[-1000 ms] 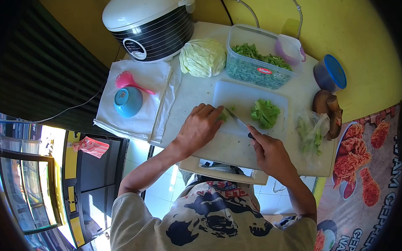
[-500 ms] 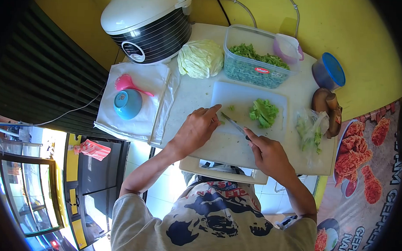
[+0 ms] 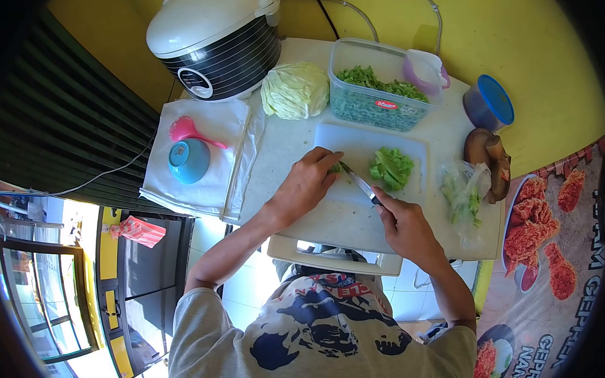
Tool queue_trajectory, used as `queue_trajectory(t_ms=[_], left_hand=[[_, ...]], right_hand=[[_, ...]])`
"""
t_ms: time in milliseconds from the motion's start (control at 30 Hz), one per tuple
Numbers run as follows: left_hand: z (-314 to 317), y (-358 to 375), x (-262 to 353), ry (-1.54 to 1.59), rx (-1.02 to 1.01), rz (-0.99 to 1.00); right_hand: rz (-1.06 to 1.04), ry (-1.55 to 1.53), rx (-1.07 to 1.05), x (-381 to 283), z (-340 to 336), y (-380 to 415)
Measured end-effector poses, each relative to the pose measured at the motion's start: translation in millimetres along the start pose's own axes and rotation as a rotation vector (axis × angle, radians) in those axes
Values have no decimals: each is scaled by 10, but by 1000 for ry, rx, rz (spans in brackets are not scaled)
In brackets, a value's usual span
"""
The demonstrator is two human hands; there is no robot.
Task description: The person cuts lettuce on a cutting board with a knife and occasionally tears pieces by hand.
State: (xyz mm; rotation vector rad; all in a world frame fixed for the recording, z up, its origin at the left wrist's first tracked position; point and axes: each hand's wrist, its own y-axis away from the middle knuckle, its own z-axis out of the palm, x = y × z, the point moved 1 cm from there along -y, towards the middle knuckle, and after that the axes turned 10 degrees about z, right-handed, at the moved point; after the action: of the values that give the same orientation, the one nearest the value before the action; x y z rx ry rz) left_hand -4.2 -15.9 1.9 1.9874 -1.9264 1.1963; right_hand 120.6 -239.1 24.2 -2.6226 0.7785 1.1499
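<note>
My right hand [image 3: 408, 223] grips the dark handle of a knife [image 3: 358, 180], whose blade points up and left over the white cutting board [image 3: 420, 156]. At the blade's tip, my left hand [image 3: 307, 182] has its fingers curled together on a small piece of lettuce [image 3: 336, 168], mostly hidden by the fingertips. Right of the blade, a larger bunch of green lettuce leaves [image 3: 392, 168] lies on the board, apart from both hands.
Behind the board stand a whole cabbage [image 3: 294, 91] and a clear container [image 3: 378, 115] of cut greens. A rice cooker [image 3: 221, 49], blue bowl [image 3: 189, 160] and pink ladle [image 3: 188, 130] are left. Rightward are a plastic bag of greens [image 3: 463, 194] and blue-lidded tub [image 3: 489, 104].
My left hand has moved slightly up and its fingers have closed in over the small lettuce piece. The knife tip now sits against those fingers. The whole view has shifted a little.
</note>
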Motion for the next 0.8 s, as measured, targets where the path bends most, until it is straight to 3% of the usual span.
queue_trajectory(t_ms=[267,467,667,800], left_hand=[[59,-124,19,17,-86,53],[120,-202,-32,-3,-189,141],[43,-343,79,19,-235,98],[14,-445,73,-17,-199,164]], right_hand=[[154,3,107,91,-180,39],[128,-36,157,202,-164,63],[148,-37,191,223,-199,116],[124,-68,240,270,-217,158]])
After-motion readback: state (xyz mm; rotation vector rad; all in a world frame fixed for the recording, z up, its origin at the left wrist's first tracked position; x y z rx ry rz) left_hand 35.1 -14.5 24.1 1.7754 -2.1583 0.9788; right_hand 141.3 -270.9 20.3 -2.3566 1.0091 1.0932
